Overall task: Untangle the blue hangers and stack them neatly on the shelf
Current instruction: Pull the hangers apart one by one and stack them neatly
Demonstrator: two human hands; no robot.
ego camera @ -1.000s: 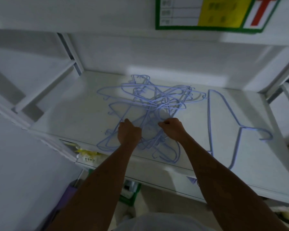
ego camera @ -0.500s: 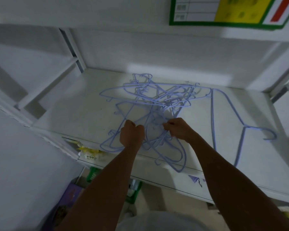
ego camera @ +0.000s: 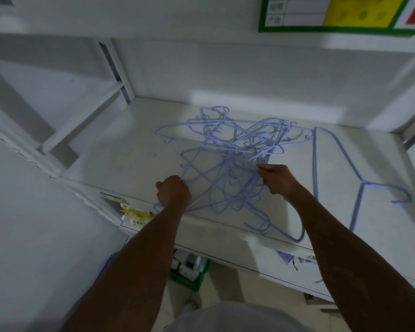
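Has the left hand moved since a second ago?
Yes: the left hand, gripping the tangled blue wire hangers, pulled left, away from the separate blue hanger on the white shelf.

both hands (ego camera: 174,191) (ego camera: 277,179) grip the tangled hangers (ego camera: 228,161) — on the shelf (ego camera: 120,161).

1. High on your right, on the white surface above, a green-bordered sign (ego camera: 297,13) holds grey table cells with characters too blurred to read, beside a yellow panel and a red mark.
2. Under the shelf (ego camera: 120,164) front edge, a white label (ego camera: 137,222) on a yellow packet shows dark characters, also illegible.
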